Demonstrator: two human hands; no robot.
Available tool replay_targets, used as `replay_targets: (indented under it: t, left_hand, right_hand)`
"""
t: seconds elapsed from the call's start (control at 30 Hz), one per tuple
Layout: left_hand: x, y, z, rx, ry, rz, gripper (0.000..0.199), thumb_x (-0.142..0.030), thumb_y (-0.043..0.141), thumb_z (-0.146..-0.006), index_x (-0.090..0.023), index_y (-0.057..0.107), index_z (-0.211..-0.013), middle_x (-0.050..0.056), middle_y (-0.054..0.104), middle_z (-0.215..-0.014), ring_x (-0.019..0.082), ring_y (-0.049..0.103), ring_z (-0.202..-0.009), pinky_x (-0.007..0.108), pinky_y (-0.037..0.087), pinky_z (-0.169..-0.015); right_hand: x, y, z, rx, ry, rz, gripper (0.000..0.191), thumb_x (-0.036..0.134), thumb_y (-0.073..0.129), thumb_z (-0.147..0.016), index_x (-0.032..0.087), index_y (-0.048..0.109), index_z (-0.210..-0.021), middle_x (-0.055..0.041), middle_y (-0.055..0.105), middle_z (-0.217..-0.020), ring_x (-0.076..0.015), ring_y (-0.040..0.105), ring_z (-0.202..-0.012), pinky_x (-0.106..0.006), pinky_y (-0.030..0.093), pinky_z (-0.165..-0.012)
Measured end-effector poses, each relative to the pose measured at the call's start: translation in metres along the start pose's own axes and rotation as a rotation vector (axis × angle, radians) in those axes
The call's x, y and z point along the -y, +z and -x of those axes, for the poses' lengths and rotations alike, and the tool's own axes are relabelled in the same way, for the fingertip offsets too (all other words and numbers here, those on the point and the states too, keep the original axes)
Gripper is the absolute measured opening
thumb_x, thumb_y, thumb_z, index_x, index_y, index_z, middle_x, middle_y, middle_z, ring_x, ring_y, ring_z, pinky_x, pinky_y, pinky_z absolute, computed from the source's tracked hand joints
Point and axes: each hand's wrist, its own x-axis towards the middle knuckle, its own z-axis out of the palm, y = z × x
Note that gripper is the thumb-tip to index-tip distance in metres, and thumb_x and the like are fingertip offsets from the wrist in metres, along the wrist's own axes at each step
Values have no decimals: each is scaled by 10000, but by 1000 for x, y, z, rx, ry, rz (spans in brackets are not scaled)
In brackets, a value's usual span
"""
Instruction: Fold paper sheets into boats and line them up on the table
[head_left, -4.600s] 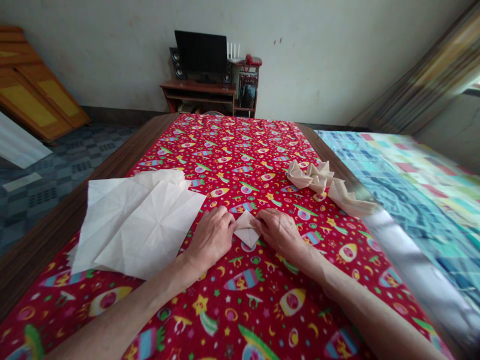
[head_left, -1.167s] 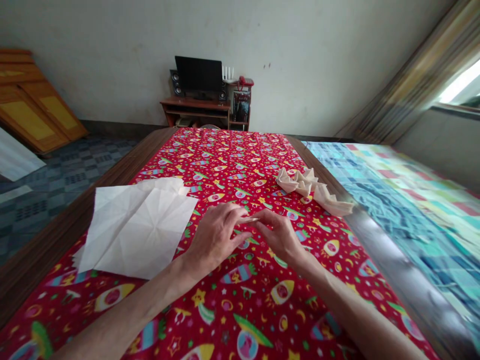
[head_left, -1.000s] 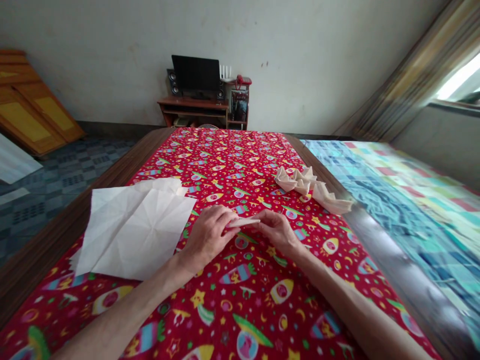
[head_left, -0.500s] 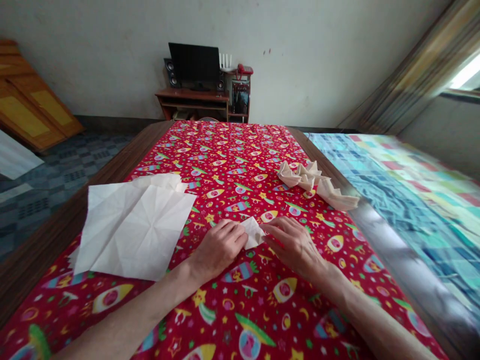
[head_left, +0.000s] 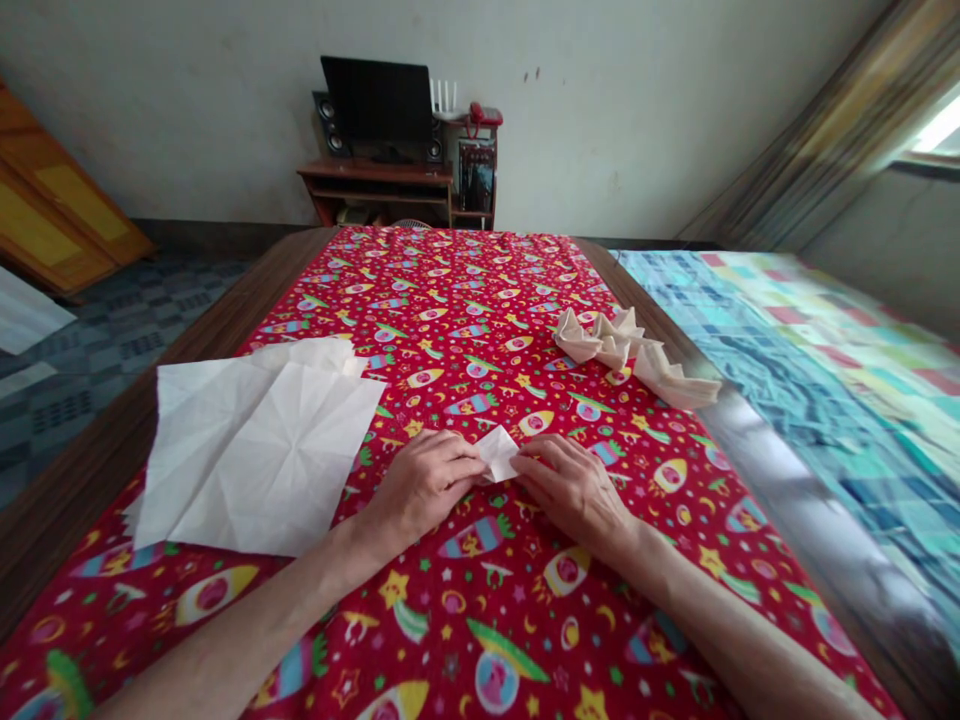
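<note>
A small folded white paper (head_left: pixel 498 453) lies between my hands at the middle of the red patterned cloth (head_left: pixel 465 610). My left hand (head_left: pixel 431 478) is closed on its left corner, thumb and fingers together. On the opposite side, the fingers of my right hand (head_left: pixel 574 488) are pressed together on its right corner. Creased white sheets (head_left: pixel 277 450) lie overlapping to the left. Several folded pale paper pieces (head_left: pixel 619 345) stand in a slanting row at the back right.
Dark wooden table edges (head_left: pixel 217 335) run along both sides of the cloth. A bed with a checked cover (head_left: pixel 810 370) adjoins on the right. Beyond the far end stand a desk (head_left: pixel 375 178) and a monitor (head_left: pixel 377 108). An orange cabinet (head_left: pixel 67 190) is at the far left.
The small paper's near side looks flatter and it has turned slightly between my fingers. My right fingertips have closed in on its right corner. The whole view has shifted a little.
</note>
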Motion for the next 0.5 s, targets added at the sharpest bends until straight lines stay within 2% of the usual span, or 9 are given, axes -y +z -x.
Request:
replay_targets:
  t: [0.07, 0.27, 0.4, 0.5]
  left_hand:
    - [1, 0, 0, 15, 19, 38, 112, -203, 578, -872, -228, 686, -883, 2, 677, -874, 142, 587, -837, 284, 442, -749]
    - [1, -1, 0, 156, 82, 50, 196, -194, 514, -899, -254, 700, -900, 17, 650, -1004, 165, 547, -916, 306, 458, -790]
    - [0, -1, 1, 106, 25, 72, 183, -192, 513, -902, -226, 693, -897, 22, 651, -946, 159, 549, -896, 295, 472, -793]
    - [-1, -1, 2, 57, -43, 68, 122, -185, 552, -880, -187, 674, -882, 28, 644, -890, 156, 554, -869, 287, 480, -788]
  right_hand:
    - [1, 0, 0, -1, 12, -7, 157, 202, 478, -920, 163, 618, -977, -74, 644, -923, -171, 568, -853, -290, 470, -725]
    - [2, -3, -1, 8, 23, 11, 189, 217, 450, -933, 183, 627, -990, -71, 651, -925, -168, 579, -851, -292, 472, -723]
    - [4, -6, 0, 42, -32, 66, 189, 241, 465, -929, 195, 633, -1003, -76, 652, -953, -187, 571, -895, -308, 451, -722]
    - [7, -7, 0, 29, -20, 80, 174, 226, 480, -918, 190, 648, -943, -69, 651, -925, -184, 562, -848, -304, 430, -693]
